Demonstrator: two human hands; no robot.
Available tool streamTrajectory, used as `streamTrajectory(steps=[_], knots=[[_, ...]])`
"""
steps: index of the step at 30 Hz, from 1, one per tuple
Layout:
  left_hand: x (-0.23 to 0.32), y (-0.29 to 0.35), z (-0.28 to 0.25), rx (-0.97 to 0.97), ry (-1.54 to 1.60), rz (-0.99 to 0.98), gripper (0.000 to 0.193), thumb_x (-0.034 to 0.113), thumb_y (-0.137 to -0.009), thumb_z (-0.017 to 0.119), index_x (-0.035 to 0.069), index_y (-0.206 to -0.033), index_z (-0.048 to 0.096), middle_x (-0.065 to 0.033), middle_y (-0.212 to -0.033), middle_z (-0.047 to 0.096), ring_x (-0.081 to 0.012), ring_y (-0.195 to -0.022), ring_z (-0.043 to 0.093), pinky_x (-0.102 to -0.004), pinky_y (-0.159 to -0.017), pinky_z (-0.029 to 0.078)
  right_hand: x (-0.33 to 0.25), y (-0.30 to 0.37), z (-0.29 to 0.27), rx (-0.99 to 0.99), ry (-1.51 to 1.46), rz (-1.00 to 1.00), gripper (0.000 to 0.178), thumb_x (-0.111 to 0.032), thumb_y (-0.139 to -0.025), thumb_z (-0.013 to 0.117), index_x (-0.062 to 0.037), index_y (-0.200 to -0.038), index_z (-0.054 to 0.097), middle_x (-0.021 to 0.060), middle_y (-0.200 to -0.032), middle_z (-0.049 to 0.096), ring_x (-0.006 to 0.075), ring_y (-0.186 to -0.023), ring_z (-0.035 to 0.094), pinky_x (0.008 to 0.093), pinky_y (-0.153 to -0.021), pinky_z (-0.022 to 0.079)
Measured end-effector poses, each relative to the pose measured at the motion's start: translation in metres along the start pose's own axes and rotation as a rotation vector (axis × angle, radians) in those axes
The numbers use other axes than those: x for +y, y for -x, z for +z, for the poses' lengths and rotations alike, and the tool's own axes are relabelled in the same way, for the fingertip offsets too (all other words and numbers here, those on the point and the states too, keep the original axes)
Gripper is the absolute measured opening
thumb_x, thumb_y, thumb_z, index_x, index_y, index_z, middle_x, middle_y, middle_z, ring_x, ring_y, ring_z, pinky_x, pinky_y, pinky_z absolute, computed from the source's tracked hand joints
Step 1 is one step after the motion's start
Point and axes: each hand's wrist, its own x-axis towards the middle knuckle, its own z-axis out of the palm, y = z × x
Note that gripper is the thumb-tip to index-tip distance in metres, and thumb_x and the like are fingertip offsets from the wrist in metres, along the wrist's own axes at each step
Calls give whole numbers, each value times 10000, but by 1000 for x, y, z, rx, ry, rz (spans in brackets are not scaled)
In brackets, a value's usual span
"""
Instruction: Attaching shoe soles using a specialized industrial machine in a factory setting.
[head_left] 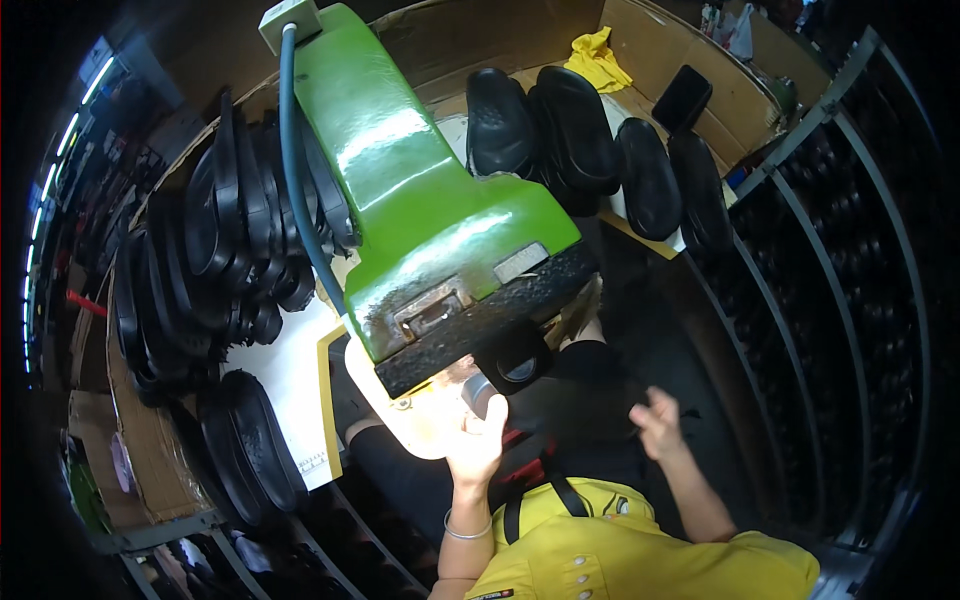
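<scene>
Head view. A green machine (pixel 430 200) stands at the centre, a blue-grey cable (pixel 296 160) running down its left side and a black fitting (pixel 512 358) at its front end. Below it, a pale rounded plate (pixel 405 425) is brightly lit.

Hands: apart from each other. The left hand (pixel 477 448) is raised at the plate's right edge, thumb up, its fingertips at a small dark grey piece (pixel 480 393) just under the front end; whether they grip it, or it belongs to the machine, cannot be told. The right hand (pixel 658 428) is well to the right, fingers partly bent; the area beside them is too dark to tell whether anything is held.

Surroundings: black footwear (pixel 205 215) is stacked at left, partly on a white surface (pixel 290 400) with a yellow edge. A further pair of black slides (pixel 252 440) lies nearer the person. More black slides (pixel 575 130) lie beyond the machine at right, near a yellow cloth (pixel 598 62) and a cardboard wall (pixel 735 120). A metal rack (pixel 790 195) stands at far right.
</scene>
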Motion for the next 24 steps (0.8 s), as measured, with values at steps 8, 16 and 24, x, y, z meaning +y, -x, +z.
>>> streamTrajectory(steps=[8, 16, 24], knots=[[14, -2, -32, -19, 121, -99, 433, -12, -779, 653, -51, -1184, 504, -91, -1055, 593, -147, -973, 556, -293, -917, 422, -95, -68, 76, 68, 41, -478, 294, 61, -775, 669, 13, -1028, 526, 68, -928, 620, 102, -840, 594, 232, -783, 485], [9, 27, -101, 133, 360, -204, 572, -12, -752, 658, -44, -1276, 433, -133, -1210, 525, -219, -1136, 517, -329, -1020, 371, -58, -75, 137, -159, 119, -375, 284, 24, -760, 721, 4, -993, 560, 72, -873, 657, 95, -766, 621, 226, -702, 504], [-22, 101, -148, 234, 396, -374, 532, -30, -748, 685, 26, -1212, 430, -56, -1074, 543, -138, -932, 536, -257, -821, 450, -22, -74, 189, -378, 206, -412, 531, 16, -637, 843, -55, -957, 424, 31, -770, 589, 55, -671, 547, 200, -587, 437]])
